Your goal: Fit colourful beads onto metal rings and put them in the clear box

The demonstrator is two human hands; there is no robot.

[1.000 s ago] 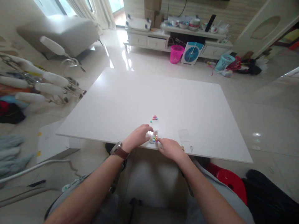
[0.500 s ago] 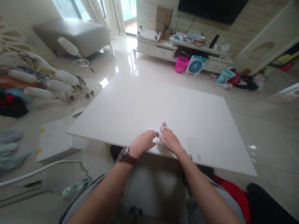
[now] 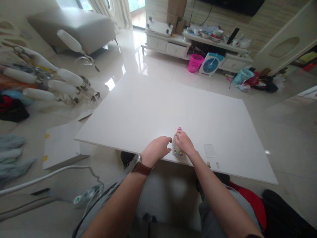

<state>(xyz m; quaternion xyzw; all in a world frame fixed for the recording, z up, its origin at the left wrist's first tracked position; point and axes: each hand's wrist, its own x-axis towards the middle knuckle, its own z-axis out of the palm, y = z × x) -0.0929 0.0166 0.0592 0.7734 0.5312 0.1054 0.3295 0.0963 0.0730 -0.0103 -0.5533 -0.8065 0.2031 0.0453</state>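
Observation:
A small clear container or bag (image 3: 175, 148) with colourful little pieces in its near end lies close to the table's front edge. My right hand (image 3: 183, 142) is over it, fingers curled and pinched together at its far part; what they grip is hidden. Just beyond the fingertips sits a cluster of pink and multicoloured pieces (image 3: 179, 128). To the left, my left hand (image 3: 159, 147) hovers beside the container, thumb and fingers apart, holding nothing. A watch with a brown strap (image 3: 142, 168) is on that wrist.
On the white table (image 3: 158, 109), right of my hands, lie a thin clear square (image 3: 209, 150), a small brownish piece (image 3: 208, 164) and a small clear piece (image 3: 217, 165). A white board (image 3: 64, 142) lies on the floor at left. Beyond stand a pink basket (image 3: 195, 63) and a fan (image 3: 211, 63).
My right hand's fingers have gone from spread to pinched over the container. My left hand stays beside it, fingers apart. The whole view has shifted slightly.

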